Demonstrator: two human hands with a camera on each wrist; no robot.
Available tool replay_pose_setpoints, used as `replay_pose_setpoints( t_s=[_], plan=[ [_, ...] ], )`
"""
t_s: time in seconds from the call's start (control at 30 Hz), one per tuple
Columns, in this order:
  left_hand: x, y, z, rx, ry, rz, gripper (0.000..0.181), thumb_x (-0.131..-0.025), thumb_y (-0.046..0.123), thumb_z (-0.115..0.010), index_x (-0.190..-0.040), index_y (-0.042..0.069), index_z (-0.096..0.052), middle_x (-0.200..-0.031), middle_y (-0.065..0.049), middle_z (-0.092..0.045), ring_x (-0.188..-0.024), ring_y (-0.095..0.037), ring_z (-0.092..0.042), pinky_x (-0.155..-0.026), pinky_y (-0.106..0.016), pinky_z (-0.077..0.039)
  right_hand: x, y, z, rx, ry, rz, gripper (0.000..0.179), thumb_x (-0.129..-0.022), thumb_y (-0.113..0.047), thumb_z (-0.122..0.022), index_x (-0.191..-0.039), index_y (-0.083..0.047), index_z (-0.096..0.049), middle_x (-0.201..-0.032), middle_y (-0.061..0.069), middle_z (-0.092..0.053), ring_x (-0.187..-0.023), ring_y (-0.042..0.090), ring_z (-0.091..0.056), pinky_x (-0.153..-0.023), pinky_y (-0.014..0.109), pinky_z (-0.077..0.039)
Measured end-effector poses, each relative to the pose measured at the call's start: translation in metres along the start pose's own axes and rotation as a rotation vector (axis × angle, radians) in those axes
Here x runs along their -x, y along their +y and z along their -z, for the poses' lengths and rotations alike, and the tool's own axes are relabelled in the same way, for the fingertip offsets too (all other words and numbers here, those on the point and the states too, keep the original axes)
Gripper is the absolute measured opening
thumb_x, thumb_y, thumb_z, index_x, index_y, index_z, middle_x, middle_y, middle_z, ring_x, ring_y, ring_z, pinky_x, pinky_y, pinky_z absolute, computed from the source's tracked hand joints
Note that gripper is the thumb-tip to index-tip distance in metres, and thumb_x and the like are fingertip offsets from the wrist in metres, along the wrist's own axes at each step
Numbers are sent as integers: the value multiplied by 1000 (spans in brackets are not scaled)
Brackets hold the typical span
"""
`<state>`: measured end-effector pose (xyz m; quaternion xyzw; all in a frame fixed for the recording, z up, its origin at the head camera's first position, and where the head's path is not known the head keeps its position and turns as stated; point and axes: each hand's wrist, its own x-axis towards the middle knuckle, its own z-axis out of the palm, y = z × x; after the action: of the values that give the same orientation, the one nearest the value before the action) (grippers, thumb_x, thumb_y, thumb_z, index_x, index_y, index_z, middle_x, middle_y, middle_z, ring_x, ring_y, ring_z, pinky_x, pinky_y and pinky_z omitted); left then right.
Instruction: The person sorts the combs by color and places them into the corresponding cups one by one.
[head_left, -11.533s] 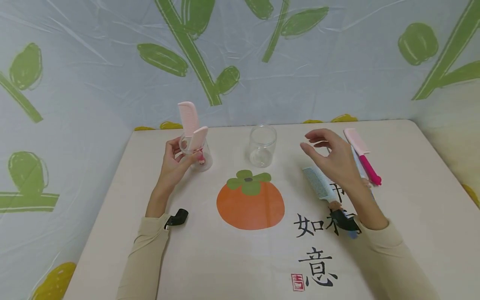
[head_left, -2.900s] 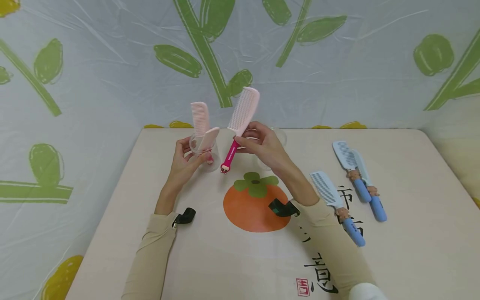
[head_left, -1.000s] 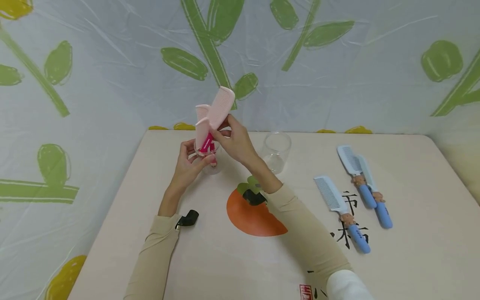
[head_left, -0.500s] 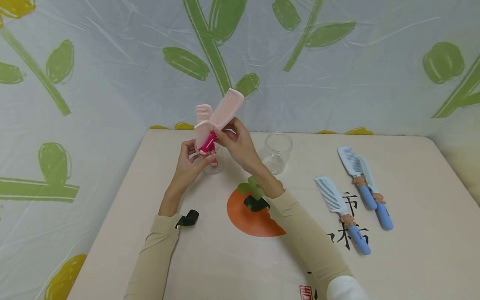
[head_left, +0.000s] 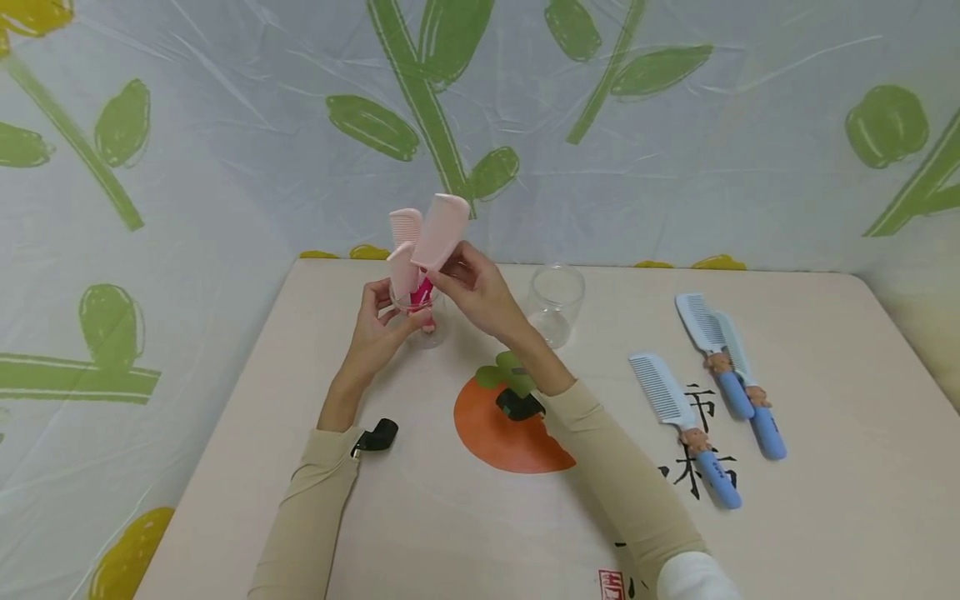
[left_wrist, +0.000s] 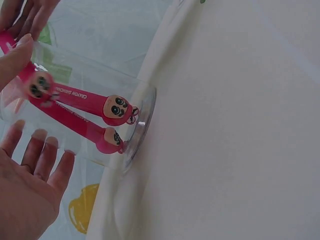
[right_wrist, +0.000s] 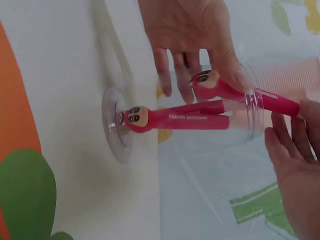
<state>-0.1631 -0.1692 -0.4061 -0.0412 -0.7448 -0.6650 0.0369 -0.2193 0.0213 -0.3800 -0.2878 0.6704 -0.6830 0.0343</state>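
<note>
My left hand (head_left: 381, 335) grips a clear plastic cup (left_wrist: 102, 77) near its rim, thumb on one side and fingers on the other. Two pink combs (head_left: 405, 223) stand in the cup, teeth up, their magenta handles (right_wrist: 187, 121) with cartoon heads reaching toward its base. My right hand (head_left: 483, 300) pinches a third pink comb (head_left: 442, 229) where blade meets handle. This comb tilts at the cup's mouth; its handle's head end (right_wrist: 206, 84) is just inside the rim, above the other two handles. The right fingertips stay outside the mouth.
A second clear cup (head_left: 557, 304) stands right of the hands, with nothing in it. Several blue items lie further right: one light-blue comb (head_left: 663, 392) alone and two overlapping blue combs (head_left: 701, 325). The white tablecloth (head_left: 435, 533) bears a printed persimmon (head_left: 495, 437).
The right hand has taken the third pink comb from the table's right side and carried it left to the held cup. Its handle end has entered the mouth; the blade has just swung more upright.
</note>
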Motion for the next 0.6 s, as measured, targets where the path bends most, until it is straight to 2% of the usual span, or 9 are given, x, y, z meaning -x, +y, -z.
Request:
replay_pose_setpoints(
  t_s=[0.17,0.3,0.4,0.53,0.6],
  plan=[
    [1,-1,1,10,-12,-11,66,-92,5,-75,-143,0,-32,-143,-19,-41,-135,-38,-36,-120,-57,-28,2,3,1,279,-21,23,26,-96,-13,-74,-119,-3,-68,-111,6,-71,-113,18,-65,-109,35,-46],
    [0,-4,1,13,-14,-13,68,-91,6,-76,-143,0,-32,-143,-20,-41,-134,-39,-35,-120,-59,-27,4,4,1,424,-10,18,25,-96,-17,-75,-116,-4,-71,-109,6,-72,-110,20,-64,-108,39,-46],
    [-5,-18,3,7,-8,-30,69,-91,13,-79,-143,5,-34,-142,-14,-43,-132,-33,-38,-119,-55,-30,6,6,1,460,14,31,27,-95,-16,-76,-116,0,-70,-113,11,-70,-112,27,-63,-106,41,-48],
    [-11,-35,6,1,4,-33,70,-90,17,-81,-143,10,-35,-141,-9,-45,-130,-27,-41,-118,-49,-33,8,7,1,401,50,25,28,-95,-11,-75,-117,4,-68,-115,17,-66,-112,32,-63,-103,42,-52],
    [-11,-33,7,-4,7,-14,71,-91,14,-79,-145,9,-34,-143,-11,-43,-132,-29,-39,-119,-50,-32,9,8,1,370,49,12,27,-95,-10,-74,-117,5,-67,-113,17,-66,-110,30,-63,-101,42,-54]
  ],
)
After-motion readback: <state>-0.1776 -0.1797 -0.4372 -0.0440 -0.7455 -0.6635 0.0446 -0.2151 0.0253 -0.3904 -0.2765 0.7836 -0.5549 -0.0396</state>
